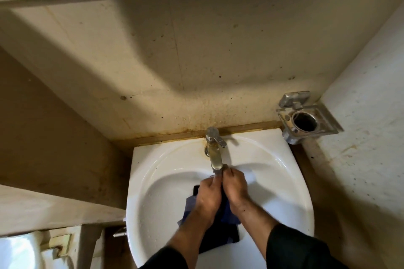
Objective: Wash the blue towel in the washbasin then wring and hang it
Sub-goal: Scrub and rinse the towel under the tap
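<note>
- The left hand (208,194) has its grip clamped on the blue towel (227,216), which hangs bunched inside the washbasin (153,181).
- The right hand (235,185) grips the same bunch just under the tap (215,153); running water cannot be made out.
- Judged from this, washing is under way; wringing and hanging remain.

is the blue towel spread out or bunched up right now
Bunched up. Both hands, left and right, squeeze the blue towel together over the washbasin, its loose ends hanging crumpled below them.
</note>
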